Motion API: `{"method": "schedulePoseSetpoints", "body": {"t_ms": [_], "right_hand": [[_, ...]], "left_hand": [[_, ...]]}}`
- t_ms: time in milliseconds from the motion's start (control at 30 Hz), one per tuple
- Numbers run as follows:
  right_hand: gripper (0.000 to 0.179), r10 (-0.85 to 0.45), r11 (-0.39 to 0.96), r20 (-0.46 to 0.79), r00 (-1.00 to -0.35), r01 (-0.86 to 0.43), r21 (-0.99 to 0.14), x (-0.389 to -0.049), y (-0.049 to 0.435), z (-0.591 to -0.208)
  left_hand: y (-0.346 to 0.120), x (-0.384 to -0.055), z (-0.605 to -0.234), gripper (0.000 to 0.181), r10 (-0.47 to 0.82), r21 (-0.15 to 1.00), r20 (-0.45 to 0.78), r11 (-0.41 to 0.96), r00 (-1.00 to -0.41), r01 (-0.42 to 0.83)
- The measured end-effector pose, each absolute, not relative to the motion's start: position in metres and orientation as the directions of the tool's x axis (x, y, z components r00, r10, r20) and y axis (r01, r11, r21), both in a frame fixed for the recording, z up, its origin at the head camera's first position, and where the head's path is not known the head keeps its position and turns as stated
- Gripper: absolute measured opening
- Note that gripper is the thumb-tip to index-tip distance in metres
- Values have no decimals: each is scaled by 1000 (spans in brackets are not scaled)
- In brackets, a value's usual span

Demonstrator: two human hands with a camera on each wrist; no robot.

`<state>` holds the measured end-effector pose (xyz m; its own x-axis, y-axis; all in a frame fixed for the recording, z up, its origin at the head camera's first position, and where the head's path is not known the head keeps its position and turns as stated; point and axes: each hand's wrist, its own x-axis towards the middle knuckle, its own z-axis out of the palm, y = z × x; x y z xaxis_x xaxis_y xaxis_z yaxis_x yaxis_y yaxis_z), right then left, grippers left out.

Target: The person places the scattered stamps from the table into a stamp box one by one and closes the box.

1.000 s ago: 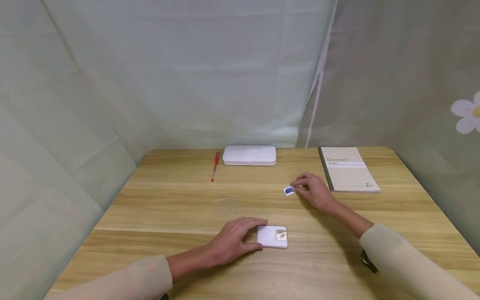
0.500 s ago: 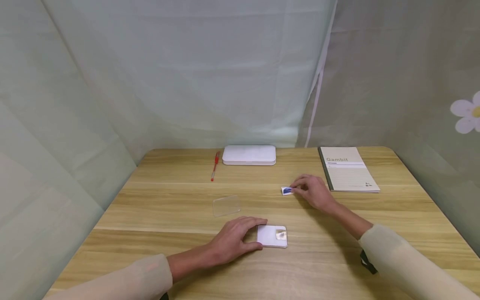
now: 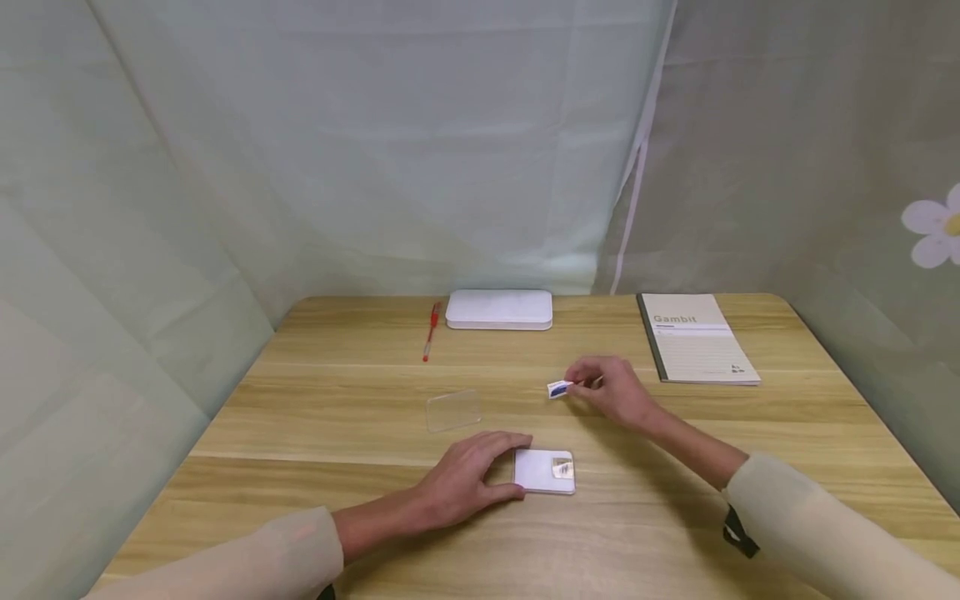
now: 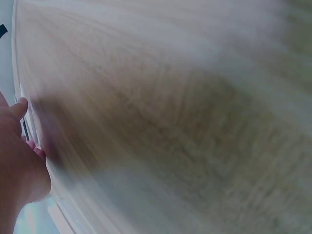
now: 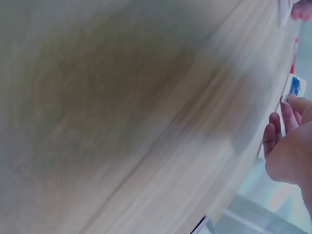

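Observation:
In the head view my left hand (image 3: pixel 468 479) holds a small flat white rectangular case (image 3: pixel 536 472), thumb and fingertips at its near and far left corners. A shiny gold-toned picture patch (image 3: pixel 562 468) lies at the case's right end. My right hand (image 3: pixel 611 390) pinches a small stamp-sized card (image 3: pixel 558 389) with a blue picture and white border between thumb and index finger. The right wrist view also shows this card (image 5: pixel 295 87) at the fingertips. The left wrist view catches only part of the left hand (image 4: pixel 24 156).
Left of the card, a clear rectangular plate (image 3: pixel 453 411) lies on the wooden table (image 3: pixel 337 417). Farther back are a red pen (image 3: pixel 431 332) and a white box (image 3: pixel 498 309). A notebook (image 3: pixel 697 342) lies at the right rear. Curtains (image 3: pixel 450 150) hang around the table.
The right hand has moved left and slightly toward the person, carrying the blue-pictured card, which has turned a little. The left hand and white case have stayed in place.

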<state>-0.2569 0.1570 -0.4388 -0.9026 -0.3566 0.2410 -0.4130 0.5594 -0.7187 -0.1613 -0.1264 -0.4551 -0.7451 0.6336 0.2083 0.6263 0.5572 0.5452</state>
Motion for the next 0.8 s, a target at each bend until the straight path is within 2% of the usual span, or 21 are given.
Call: {"method": "schedulePoseSetpoints", "body": {"t_ms": [300,800], "right_hand": [[20,-424,429,223,-878,-411,-805,-232,143,-432],[15,-468,417,194,-863,-408,-812,-191,127,-428]], "left_hand": [[-134,-160,-454,62,628,537,215,563,-748,628],[-146,-157,-453,64,603,540,226,576,-765,613]]}}
